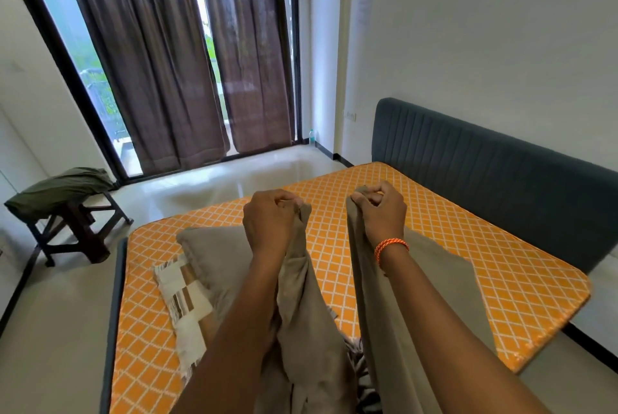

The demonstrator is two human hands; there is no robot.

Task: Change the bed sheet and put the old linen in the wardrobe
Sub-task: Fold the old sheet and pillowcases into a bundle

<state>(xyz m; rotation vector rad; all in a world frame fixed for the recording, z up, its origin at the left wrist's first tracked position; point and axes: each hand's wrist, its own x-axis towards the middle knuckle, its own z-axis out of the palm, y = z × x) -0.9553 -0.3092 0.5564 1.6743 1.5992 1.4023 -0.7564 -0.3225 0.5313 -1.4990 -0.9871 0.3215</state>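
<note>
Grip: left hand [267,223] and right hand [381,213] each clench an edge of the grey sheet [311,323], raised mid-frame, apparently to spread it over the bare orange mattress [468,246].

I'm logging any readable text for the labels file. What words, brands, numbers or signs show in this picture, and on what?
No text can be read.
Sheet of paper on the white wall: something may be printed on it, too faint and small to read.
Bottle on the floor by the curtain: any label is too small to read.
Grey sheet, orange mattress, patterned pillow: patterns only, no writing.
</note>
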